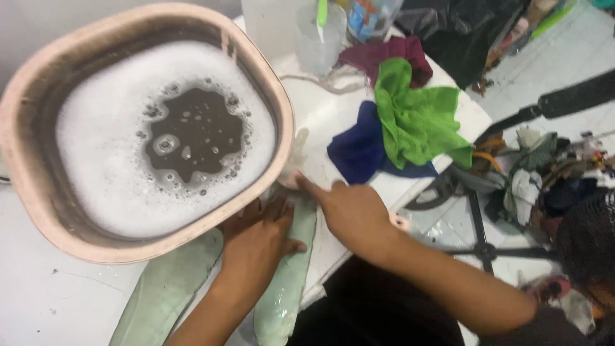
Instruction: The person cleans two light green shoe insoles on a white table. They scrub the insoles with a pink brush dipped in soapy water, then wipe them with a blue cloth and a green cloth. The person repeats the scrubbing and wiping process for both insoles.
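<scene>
Insole (288,282), pale green and wet, lies at the worktop's (38,301) near edge beside the soapy basin (38,192). I see my left hand (256,240) pressed flat on it, fingers spread open. My right hand (349,211) is loosely open, forefinger stretched to the basin's rim, holding nothing I can make out. A second insole (163,291) is partly tucked under the basin. Green cloth (416,118) and blue cloth (359,147) lie at the far edge.

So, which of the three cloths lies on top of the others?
The bright green cloth: it drapes over the dark blue cloth and partly covers the maroon cloth behind it.
</scene>
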